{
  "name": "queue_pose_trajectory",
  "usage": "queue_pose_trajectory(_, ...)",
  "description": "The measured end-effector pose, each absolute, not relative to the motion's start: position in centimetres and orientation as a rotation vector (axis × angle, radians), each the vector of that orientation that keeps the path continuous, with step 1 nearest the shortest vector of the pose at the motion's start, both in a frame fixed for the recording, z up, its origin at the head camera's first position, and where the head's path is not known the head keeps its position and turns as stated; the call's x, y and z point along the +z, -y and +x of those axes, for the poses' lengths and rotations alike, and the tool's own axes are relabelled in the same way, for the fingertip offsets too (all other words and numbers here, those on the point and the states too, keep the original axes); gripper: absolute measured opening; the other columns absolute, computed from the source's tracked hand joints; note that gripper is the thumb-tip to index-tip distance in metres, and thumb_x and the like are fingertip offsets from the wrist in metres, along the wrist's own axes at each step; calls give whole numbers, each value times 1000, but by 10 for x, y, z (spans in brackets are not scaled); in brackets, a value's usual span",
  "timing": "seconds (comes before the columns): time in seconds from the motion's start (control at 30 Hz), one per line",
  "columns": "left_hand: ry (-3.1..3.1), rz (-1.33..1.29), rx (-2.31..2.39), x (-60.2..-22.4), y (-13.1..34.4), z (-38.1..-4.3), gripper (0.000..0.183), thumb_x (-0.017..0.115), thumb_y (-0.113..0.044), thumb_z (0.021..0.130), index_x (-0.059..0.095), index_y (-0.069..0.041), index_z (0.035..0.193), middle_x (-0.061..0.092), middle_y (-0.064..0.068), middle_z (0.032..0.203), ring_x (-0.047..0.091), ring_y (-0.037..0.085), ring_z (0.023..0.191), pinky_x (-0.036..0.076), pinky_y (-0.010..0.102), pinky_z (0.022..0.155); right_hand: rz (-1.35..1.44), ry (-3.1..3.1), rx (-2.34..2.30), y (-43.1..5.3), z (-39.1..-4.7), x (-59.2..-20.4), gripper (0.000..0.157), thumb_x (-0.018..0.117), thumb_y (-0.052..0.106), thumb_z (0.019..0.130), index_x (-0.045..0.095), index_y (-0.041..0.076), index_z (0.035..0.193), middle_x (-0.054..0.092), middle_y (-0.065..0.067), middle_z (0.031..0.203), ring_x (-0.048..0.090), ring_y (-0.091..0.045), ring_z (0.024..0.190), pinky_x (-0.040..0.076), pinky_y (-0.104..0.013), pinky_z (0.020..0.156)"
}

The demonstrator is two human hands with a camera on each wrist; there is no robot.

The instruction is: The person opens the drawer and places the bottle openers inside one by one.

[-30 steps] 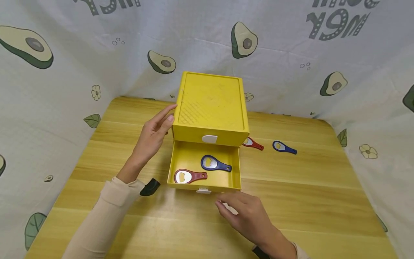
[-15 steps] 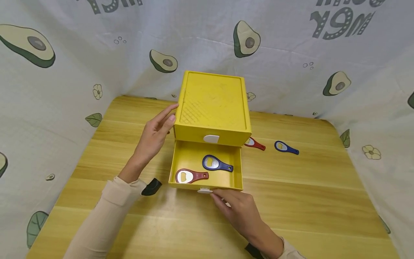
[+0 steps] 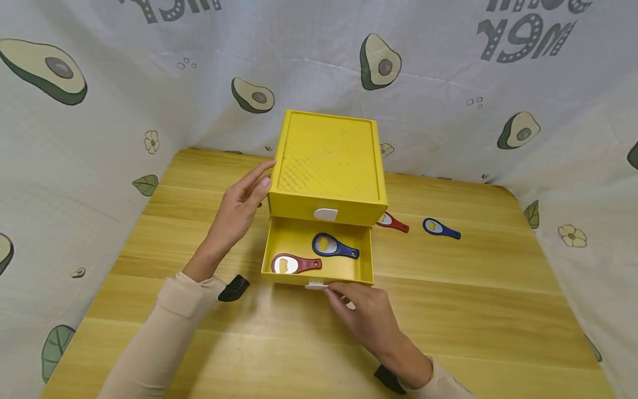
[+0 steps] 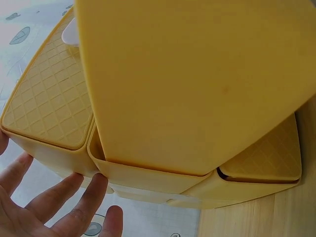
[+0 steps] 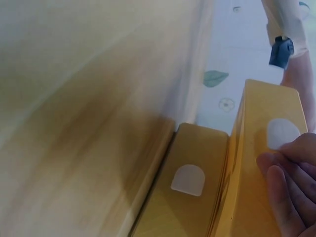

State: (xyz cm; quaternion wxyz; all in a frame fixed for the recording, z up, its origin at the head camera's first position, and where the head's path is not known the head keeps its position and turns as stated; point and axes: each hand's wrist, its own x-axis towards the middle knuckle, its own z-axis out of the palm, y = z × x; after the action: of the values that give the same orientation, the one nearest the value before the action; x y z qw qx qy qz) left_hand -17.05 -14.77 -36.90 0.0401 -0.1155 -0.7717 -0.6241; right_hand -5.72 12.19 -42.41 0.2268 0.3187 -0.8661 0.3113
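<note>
In the head view our right hand (image 3: 363, 316), the nearer, pinches the white handle (image 3: 315, 286), the pulled-out drawer (image 3: 294, 238) broadside just beyond — left wrist, our left hand (image 4: 49, 205), fingers spread, touches the yellow cabinet (image 4: 54, 94) — right wrist, fingertips closed at the handle's edge.

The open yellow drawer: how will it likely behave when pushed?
The open yellow drawer looks stiff, its edges straight. It should slide rather than tip, since it runs into the yellow cabinet. The blue opener and red opener inside appear loose and might shift if shoved.
</note>
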Motion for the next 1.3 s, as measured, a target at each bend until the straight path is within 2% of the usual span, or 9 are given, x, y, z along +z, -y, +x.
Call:
queue_pose_trajectory(0.1, 2366, -352, -1915, -369, 147, -170, 44, 47, -36, 107, 47, -30, 151, 58, 3, 143, 57, 21, 119, 45, 47, 93, 873, 2386, 858, -122, -63, -424, 7, 79, 13, 87, 77, 6, 87, 75, 1, 77, 68, -4, 65, 54, -16, 59)
queue_pose_trajectory(0.2, 2372, -346, -1918, -369, 147, -169, 44, 47, -37, 107, 47, -31, 151, 58, 3, 144, 57, 21, 121, 45, 44, 93, 868, 2389, 855, -121, -69, -423, 7, 81, 8, 82, 77, 6, 87, 75, 0, 77, 68, -5, 65, 54, -19, 58)
queue_pose_trajectory(0.33, 2367, -350, -1926, -369, 147, -167, 43, 47, -37, 107, 47, -34, 150, 57, 3, 145, 56, 21, 124, 45, 44, 93, 868, 2402, 860, -122, -77, -422, 7, 81, 8, 83, 77, 4, 88, 76, -1, 79, 68, -6, 64, 55, -22, 57)
queue_pose_trajectory(0.37, 2364, -352, -1926, -369, 147, -167, 43, 47, -37, 107, 47, -35, 150, 57, 3, 145, 56, 21, 124, 45, 44, 92, 866, 2408, 860, -122, -79, -422, 11, 83, 3, 78, 77, 4, 88, 76, -2, 79, 68, -6, 64, 55, -23, 57)
queue_pose_trajectory(0.8, 2380, -343, -1921, -370, 145, -167, 42, 46, -38, 107, 48, -36, 149, 56, 3, 146, 55, 21, 127, 45, 52, 95, 769, 2363, 897, -118, -106, -428, 9, 82, 3, 80, 77, 2, 88, 76, -5, 77, 69, -10, 64, 56, -24, 56)
queue_pose_trajectory(0.97, 2372, -353, -1920, -369, 144, -167, 42, 48, -36, 107, 47, -36, 149, 56, 4, 146, 54, 21, 131, 45, 50, 96, 759, 2361, 927, -117, -114, -428, 7, 81, 3, 82, 77, 1, 88, 76, -8, 78, 70, -12, 63, 56, -26, 55)
queue_pose_trajectory(1.2, 2371, -353, -1928, -367, 145, -167, 43, 48, -34, 107, 46, -35, 150, 56, 5, 146, 54, 22, 130, 43, 55, 97, 717, 2385, 972, -115, -128, -427, 5, 77, 4, 87, 77, 0, 89, 76, -9, 79, 70, -13, 64, 56, -25, 56)
queue_pose_trajectory(1.3, 2370, -362, -1924, -366, 144, -167, 44, 48, -34, 107, 46, -35, 150, 56, 5, 146, 55, 22, 128, 44, 53, 96, 703, 2380, 999, -115, -134, -427, 5, 75, 4, 87, 77, -1, 88, 75, -10, 78, 70, -14, 63, 57, -27, 56)
